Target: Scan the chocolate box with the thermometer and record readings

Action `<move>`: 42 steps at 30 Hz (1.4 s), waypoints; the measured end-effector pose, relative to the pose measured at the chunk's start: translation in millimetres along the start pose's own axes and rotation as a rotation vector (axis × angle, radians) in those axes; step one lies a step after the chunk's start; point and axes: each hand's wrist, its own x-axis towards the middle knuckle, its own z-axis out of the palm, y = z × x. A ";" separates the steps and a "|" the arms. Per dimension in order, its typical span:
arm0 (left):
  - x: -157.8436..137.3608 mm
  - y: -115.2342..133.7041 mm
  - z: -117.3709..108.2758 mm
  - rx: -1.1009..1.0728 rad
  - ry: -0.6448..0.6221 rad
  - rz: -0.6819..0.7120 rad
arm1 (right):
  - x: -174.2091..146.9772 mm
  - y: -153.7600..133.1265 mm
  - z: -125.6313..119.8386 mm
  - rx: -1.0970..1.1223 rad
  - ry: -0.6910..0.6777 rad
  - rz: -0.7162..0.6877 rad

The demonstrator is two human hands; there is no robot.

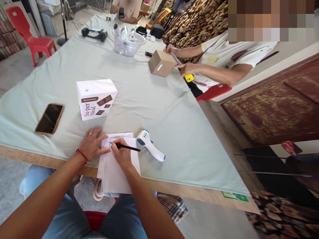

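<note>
A black pen [131, 147] is gripped in my right hand [122, 154], its tip on the upper left part of an open notebook [122, 181]. My left hand [93, 146], fingers spread, lies at the notebook's left edge and touches the page. The notebook sticks out over the table's near edge. Just right of it rests a white and blue infrared thermometer [151, 146]. Beyond my hands stands a white box [97, 99] with "Su-per Meal" on its front. To the left a phone [49, 119] lies with its screen dark.
Across the cloth-covered table [174, 116], a co-worker holds a yellow tape measure [188, 78] by a cardboard box [161, 63]. Farther back are a clear plastic basin [128, 44] with bottles and a black object [94, 34]. Another person sits at the far end. A red chair [33, 36] stands left.
</note>
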 end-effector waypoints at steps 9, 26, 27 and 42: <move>0.0 0.4 -0.3 0.023 0.005 0.014 | 0.4 1.7 0.0 0.025 0.037 0.001; 0.2 0.7 -1.6 0.035 0.000 0.013 | 0.2 3.2 0.4 0.037 0.079 -0.029; 0.2 0.6 -1.5 0.032 0.002 0.012 | 0.3 3.6 0.6 0.032 0.072 -0.026; 0.0 -0.4 -0.4 0.035 0.008 0.017 | 0.1 2.7 0.4 0.054 0.086 -0.018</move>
